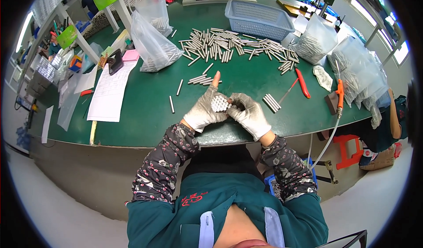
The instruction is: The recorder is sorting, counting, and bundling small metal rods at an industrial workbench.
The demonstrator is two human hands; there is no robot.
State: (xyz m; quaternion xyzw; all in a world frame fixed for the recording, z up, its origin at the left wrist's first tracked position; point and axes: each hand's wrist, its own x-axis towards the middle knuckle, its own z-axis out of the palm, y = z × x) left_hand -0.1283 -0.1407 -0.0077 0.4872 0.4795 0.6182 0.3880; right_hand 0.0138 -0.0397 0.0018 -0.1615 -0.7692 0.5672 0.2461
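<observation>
— What did the hands have?

— The left hand cupped a bundle of metal rods, ends toward the camera; the right hand closed on it from the other side, fingers wrapped tight.

— Any risk?

— I judged that a slackened squeeze could let rods slide out endwise onto the green table. Just beyond the grip lay loose rods, farther out the big rod pile.
</observation>
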